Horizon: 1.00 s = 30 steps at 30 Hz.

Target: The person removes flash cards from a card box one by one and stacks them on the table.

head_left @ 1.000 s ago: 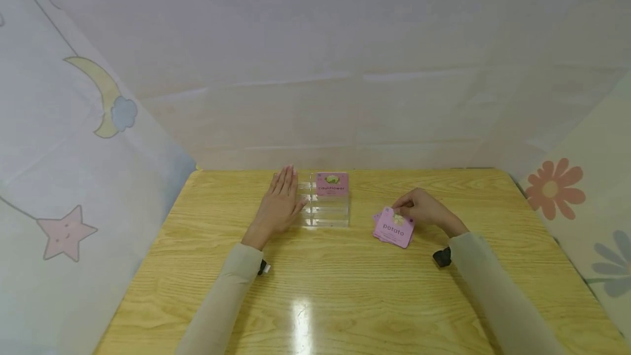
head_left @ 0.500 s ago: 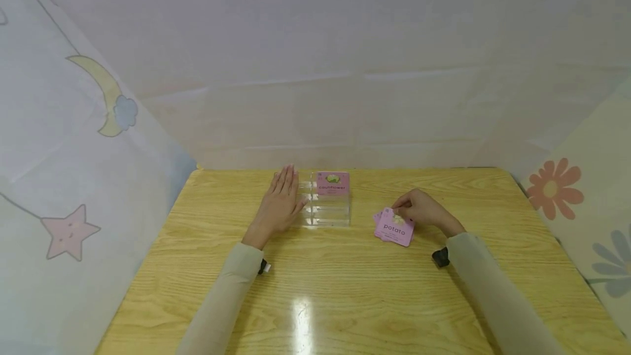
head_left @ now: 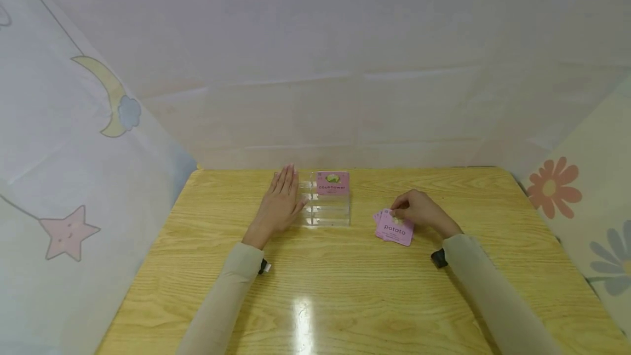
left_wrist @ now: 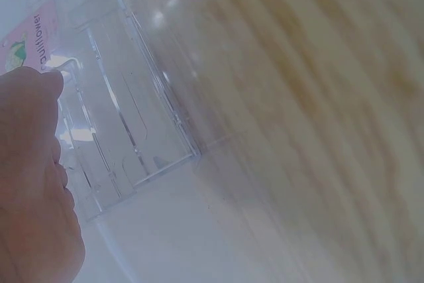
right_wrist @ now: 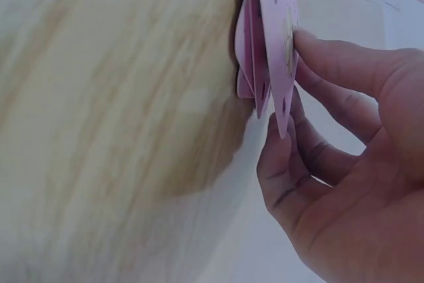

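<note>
fingers (head_left: 286,181) straight and barely spread, left hand (head_left: 277,206) rests across clear rack (head_left: 331,211); right hand (head_left: 421,212), angled leftward, pinches potato card (head_left: 396,232) between thumb (right_wrist: 331,57) and fingertips (right_wrist: 273,144).

You read "cauliflower" on the rear pink card (head_left: 332,182) near the far edge of the table (head_left: 374,300), and "potato" on the front pink card (head_left: 397,233), closer to the right edge; smaller print is illegible.
</note>
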{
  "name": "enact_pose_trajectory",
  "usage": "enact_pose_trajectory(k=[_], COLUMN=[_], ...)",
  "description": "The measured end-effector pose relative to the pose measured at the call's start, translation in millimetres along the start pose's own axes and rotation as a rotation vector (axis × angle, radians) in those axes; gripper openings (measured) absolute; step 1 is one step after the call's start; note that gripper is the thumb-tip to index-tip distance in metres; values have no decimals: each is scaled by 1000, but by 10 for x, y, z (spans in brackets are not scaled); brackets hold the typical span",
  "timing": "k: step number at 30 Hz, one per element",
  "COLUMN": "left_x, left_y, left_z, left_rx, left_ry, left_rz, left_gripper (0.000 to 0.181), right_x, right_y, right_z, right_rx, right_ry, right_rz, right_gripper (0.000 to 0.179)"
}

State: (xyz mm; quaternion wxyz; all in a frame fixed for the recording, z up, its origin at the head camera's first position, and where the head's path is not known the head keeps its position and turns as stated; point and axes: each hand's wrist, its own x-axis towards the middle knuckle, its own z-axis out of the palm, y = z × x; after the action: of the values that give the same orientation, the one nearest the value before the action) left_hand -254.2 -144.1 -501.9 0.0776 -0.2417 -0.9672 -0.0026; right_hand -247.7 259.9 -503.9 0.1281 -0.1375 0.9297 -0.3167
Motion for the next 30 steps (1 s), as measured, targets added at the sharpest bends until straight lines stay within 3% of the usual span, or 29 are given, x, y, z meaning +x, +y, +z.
enact_pose_trajectory(k=[19,30], left_x=[-3,-17], left_y=[1,-5], left_z=[-6,-8], left_rx=[-8,-19], left_ry=[-1,0], left_rz=[2,6], left_gripper=[82,83], right_x=[1,-9], right_y=[-31,-107], right_z=[8,-9], right_rx=[-3,20], right_ry=[24,67], right_rz=[-17,-36], right_gripper=[11,23])
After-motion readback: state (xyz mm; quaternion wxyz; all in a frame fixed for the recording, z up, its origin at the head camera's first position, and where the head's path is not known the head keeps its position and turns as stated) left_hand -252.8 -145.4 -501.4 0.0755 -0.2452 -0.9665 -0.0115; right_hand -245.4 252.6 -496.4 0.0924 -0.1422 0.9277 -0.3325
